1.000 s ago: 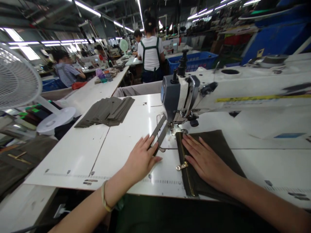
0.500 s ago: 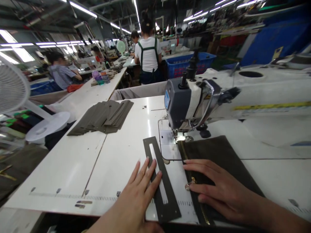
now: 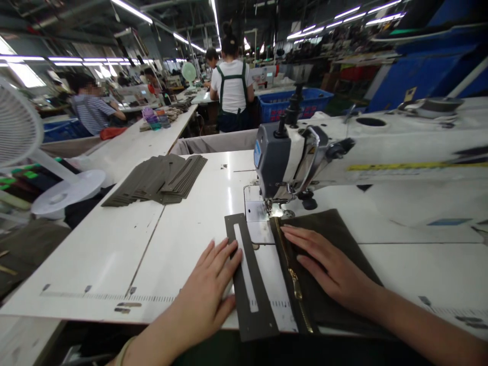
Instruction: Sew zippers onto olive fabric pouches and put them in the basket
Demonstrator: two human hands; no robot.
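My left hand (image 3: 209, 284) lies with fingers spread on the left edge of a grey strip (image 3: 263, 310) that has a long slot cut through it. The strip is flat on the white sewing table (image 3: 183, 254). My right hand (image 3: 328, 259) rests with outstretched fingers on dark fabric (image 3: 335, 229), beside a gold zipper (image 3: 282, 244). The zipper pull (image 3: 296, 285) hangs below my right fingers. The zipper's far end reaches the lit needle area of the sewing machine (image 3: 272, 157).
A fanned stack of grey pieces (image 3: 160, 178) sits at the back left. A white fan (image 3: 68, 190) stands at the left edge. Behind the machine are a blue basket (image 3: 293, 104) and a person in a white shirt (image 3: 232, 86). Another person (image 3: 93, 109) sits at the left.
My right hand has moved away from the zipper pull, up along the fabric, and the pull now shows fully. My left hand has shifted left, uncovering more of the slot.
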